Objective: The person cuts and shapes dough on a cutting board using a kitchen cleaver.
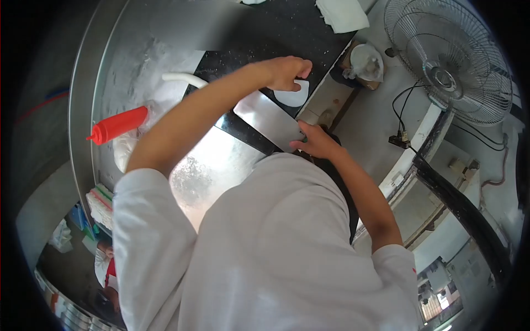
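My left hand [288, 73] reaches over the black work surface with its fingers curled, thumb and fingertips at the edge of a flat, rounded white piece of dough [291, 98]. My right hand [319, 141], nearer my body, is closed at the end of a cleaver [266, 120]. Its wide, shiny rectangular blade lies beside the dough; the handle is mostly hidden by the hand. A white dough rope [185, 78] extends out from behind my left forearm.
Left of my arm lies a red squeeze bottle [118, 126] near a clear plastic bag [126, 148]. A folded white cloth [343, 15] rests at the far edge. A large fan [447, 66] stands at right, cables below it. Another person [105, 265] shows at lower left.
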{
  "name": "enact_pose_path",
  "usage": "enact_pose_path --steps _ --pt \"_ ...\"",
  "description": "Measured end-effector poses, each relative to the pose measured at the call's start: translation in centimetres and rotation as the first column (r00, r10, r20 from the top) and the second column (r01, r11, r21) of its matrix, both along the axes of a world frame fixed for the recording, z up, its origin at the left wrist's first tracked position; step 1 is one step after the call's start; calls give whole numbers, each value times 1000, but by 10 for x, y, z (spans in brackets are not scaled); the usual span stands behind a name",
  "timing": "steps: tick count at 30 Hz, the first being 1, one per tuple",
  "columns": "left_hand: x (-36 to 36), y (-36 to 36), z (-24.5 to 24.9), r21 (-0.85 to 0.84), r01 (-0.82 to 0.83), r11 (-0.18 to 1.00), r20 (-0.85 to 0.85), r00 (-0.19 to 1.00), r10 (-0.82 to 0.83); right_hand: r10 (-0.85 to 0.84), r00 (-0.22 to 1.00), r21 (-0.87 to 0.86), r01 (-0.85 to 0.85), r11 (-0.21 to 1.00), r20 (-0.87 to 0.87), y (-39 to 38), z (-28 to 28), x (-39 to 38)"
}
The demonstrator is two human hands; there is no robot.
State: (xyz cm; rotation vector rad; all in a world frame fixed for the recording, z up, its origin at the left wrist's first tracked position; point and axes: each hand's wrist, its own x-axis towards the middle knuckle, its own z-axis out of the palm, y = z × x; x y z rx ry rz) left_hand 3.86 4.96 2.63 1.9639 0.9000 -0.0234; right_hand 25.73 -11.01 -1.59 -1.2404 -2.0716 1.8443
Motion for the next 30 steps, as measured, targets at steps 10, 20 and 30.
enact_pose_path --steps 10,20,30 --pt "21 -43 -13 385 -23 923 -272 952 137 130 962 87 -155 984 242 -8 44 64" --pt "-41 4 -10 129 -435 891 -36 896 442 -356 925 -5 359 933 133 -27 55 115" --pt "-64 -38 67 -412 -529 742 410 620 670 -701 685 377 608 699 196 87 -2 -26"
